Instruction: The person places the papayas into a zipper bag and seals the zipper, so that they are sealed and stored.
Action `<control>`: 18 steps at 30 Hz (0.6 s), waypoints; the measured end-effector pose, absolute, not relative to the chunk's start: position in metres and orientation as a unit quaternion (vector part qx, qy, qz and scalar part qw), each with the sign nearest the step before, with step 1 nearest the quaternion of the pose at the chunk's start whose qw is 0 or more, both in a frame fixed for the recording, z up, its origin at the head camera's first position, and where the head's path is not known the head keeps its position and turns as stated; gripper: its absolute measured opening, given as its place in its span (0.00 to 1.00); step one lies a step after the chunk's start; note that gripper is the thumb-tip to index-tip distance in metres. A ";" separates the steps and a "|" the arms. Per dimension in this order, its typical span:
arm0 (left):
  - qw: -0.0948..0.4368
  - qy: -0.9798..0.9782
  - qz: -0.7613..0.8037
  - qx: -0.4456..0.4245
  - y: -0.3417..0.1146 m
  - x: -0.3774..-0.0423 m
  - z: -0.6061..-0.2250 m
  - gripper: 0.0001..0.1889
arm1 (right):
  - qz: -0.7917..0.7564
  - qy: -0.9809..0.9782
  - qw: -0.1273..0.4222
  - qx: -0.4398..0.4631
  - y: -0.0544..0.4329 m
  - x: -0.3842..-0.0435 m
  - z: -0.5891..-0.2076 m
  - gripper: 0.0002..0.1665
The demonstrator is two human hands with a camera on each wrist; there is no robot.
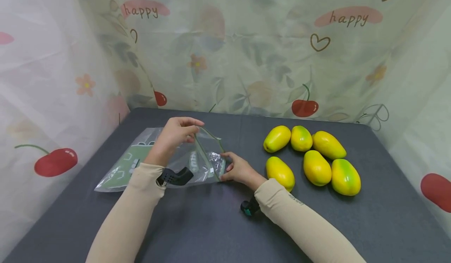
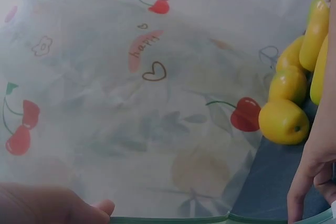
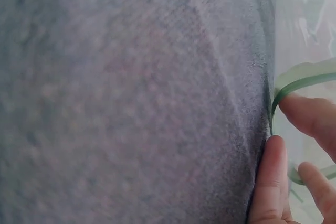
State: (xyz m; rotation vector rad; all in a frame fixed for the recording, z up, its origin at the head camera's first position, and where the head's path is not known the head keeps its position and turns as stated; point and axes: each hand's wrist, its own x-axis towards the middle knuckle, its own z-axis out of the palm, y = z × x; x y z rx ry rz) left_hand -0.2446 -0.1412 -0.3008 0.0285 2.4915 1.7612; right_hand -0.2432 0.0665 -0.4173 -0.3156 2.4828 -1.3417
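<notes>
A clear plastic zip bag (image 1: 127, 167) with a green printed panel lies flat, its mouth toward the right and held apart. At the raised far part of the mouth, my left hand (image 1: 174, 136) pinches the green-edged rim between thumb and fingers. My right hand (image 1: 241, 170) grips the near right part of the rim, low by the table. In the right wrist view, its fingers (image 3: 270, 177) lie along the green zip strip (image 3: 302, 82). Along the bottom of the left wrist view, the left thumb (image 2: 79, 208) meets that green edge.
Several yellow mangoes (image 1: 317, 168) with green patches sit right of the bag, one close by the right forearm. A dark grey cloth covers the table (image 1: 197, 224). Printed curtains (image 1: 232, 59) enclose the back and sides. Black cameras are strapped to both wrists.
</notes>
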 end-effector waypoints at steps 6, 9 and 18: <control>0.065 0.799 0.598 0.003 -0.140 -0.247 -0.312 0.15 | -0.491 0.851 0.160 -0.095 0.065 -0.243 -0.415 0.47; 0.066 0.794 0.605 0.004 -0.138 -0.250 -0.320 0.16 | -0.521 0.831 0.177 -0.082 0.065 -0.243 -0.412 0.47; 0.071 0.801 0.595 0.004 -0.133 -0.253 -0.339 0.15 | -0.546 0.810 0.208 -0.059 0.079 -0.239 -0.397 0.44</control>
